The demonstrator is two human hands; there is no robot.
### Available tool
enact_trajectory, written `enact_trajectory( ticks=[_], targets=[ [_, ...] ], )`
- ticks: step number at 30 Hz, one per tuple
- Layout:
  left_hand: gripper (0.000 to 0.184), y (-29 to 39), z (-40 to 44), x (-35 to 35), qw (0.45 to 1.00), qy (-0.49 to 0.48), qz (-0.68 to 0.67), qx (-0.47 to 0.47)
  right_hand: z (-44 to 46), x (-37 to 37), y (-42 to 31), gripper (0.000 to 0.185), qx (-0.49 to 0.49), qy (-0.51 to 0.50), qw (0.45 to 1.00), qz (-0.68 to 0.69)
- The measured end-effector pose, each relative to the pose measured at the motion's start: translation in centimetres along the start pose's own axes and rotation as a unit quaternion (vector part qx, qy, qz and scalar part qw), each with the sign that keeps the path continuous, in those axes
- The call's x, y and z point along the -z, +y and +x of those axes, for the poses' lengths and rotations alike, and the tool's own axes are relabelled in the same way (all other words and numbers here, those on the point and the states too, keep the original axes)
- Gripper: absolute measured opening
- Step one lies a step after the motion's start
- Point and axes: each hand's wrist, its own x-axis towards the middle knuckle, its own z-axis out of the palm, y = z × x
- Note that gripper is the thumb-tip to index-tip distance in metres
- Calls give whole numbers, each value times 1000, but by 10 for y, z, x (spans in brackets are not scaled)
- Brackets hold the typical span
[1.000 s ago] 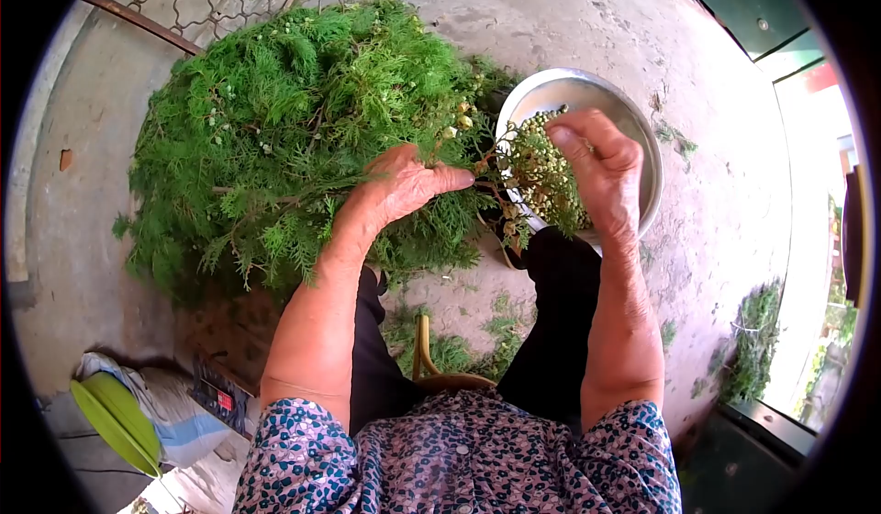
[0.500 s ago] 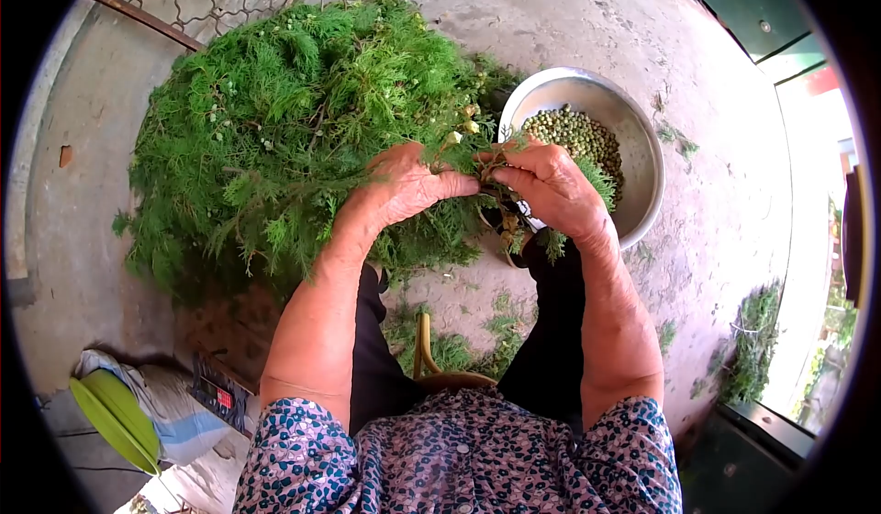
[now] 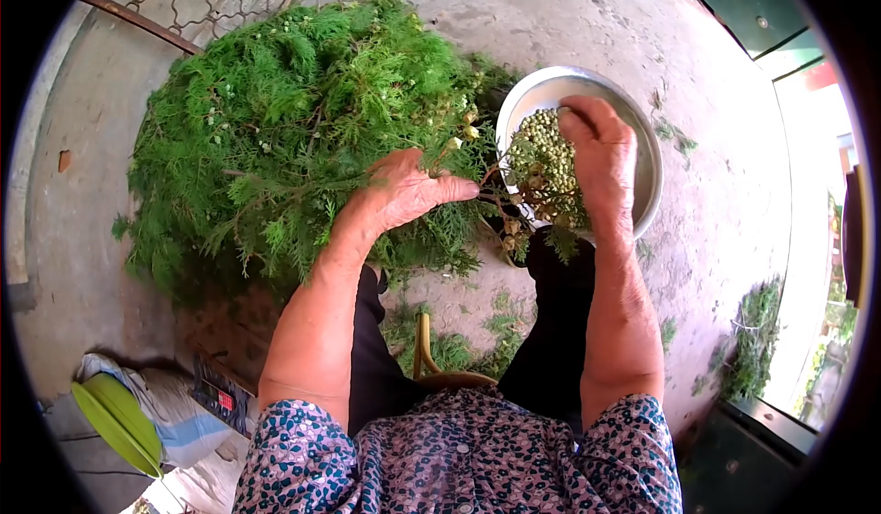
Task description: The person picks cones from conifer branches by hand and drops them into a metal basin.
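My left hand (image 3: 408,188) is closed around an evergreen branch with scaly, cypress-like sprays, at the right side of a big heap of green cuttings (image 3: 303,119). The branch's far end, with brownish cones (image 3: 514,229), reaches over the near left rim of a metal basin (image 3: 647,179). Small round green seed cones (image 3: 548,142) lie inside the basin. Above them hovers my right hand (image 3: 601,151), its fingers curled together; whatever they hold, if anything, is hidden.
Grey concrete floor (image 3: 514,18) surrounds the heap, with scattered sprigs (image 3: 679,138). Down at the left are a green plastic basin (image 3: 115,422) and a sack (image 3: 179,413). A metal grille (image 3: 184,0) stands at the upper left. My dark-trousered knees flank the branch.
My right hand has moved away from the branch, up and to the right, over the basin. My left hand stays in place on the branch.
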Motion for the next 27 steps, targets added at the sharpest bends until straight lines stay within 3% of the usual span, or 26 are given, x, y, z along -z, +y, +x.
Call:
enact_trajectory(
  ticks=[1, 3, 5, 7, 9, 11, 15, 17, 19, 22, 24, 27],
  targets=[
    [64, -1, 1, 1, 999, -2, 32, 22, 3, 6, 2, 15, 33, 47, 998, -19],
    [63, 6, -2, 4, 997, -4, 63, 45, 10, 22, 15, 21, 57, 70, 975, -203],
    [62, 28, -11, 10, 993, -30, 77, 84, 14, 29, 23, 23, 77, 110, 967, -219],
    [61, 23, -8, 5, 995, -25, 74, 65, 14, 26, 13, 22, 82, 122, 970, -194],
    [60, 22, -8, 3, 996, -21, 73, 47, 6, 16, -1, 20, 30, 48, 998, -13],
    [57, 26, -8, 2, 996, -35, 72, 44, -6, 4, -14, 20, 80, -58, 994, 42],
    [54, 13, 3, -9, 996, -46, 74, 25, -21, -14, -38, 30, 101, -169, 979, 56],
    [43, 23, 2, -8, 991, -79, 95, 50, -23, -18, -36, 33, 130, -199, 971, 8],
    [44, 21, 1, -8, 991, -72, 100, 42, -25, -22, -35, 27, 121, -191, 974, 34],
    [44, 19, 2, -7, 989, -67, 122, 40, -27, -25, -36, 14, -36, -159, 975, 150],
    [44, 16, 3, -8, 987, -70, 139, 46, -28, -26, -39, 12, -87, -144, 969, 181],
    [44, -10, 10, -19, 971, -82, 222, -28, -27, -25, -35, 8, -159, -108, 953, 234]
  ],
)
